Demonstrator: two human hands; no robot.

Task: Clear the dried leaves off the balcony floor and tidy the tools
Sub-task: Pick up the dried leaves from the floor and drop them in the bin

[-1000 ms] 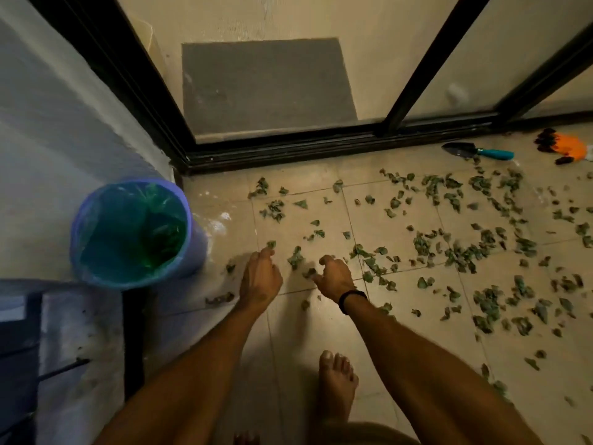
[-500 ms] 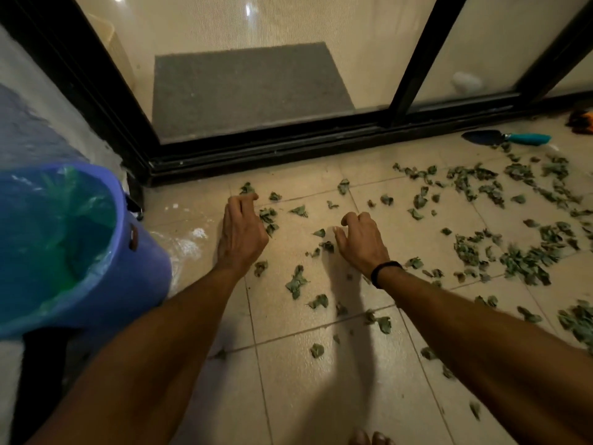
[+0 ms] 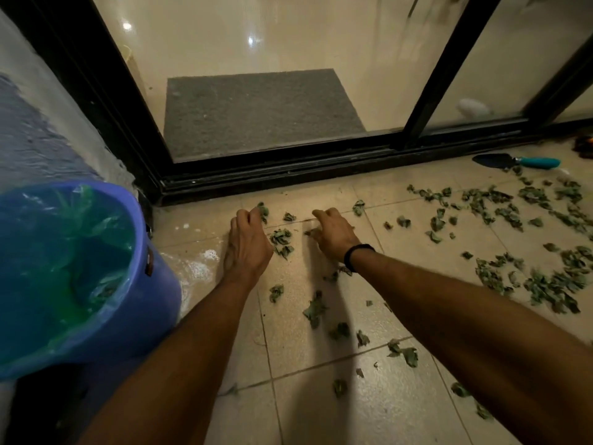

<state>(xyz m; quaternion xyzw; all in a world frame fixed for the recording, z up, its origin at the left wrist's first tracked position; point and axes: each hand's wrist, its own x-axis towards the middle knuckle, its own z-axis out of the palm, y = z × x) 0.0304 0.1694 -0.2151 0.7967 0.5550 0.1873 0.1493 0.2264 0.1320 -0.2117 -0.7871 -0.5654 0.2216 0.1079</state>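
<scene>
Leaves lie between your left hand and right hand, closest to the left; both claw downward, and whether either grips anything is unclear.

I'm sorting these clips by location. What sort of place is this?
Most likely a home balcony: a tiled floor strewn with dried leaves, a black-framed sliding glass door with a doormat behind it, and a garden trowel lying near its track.
</scene>
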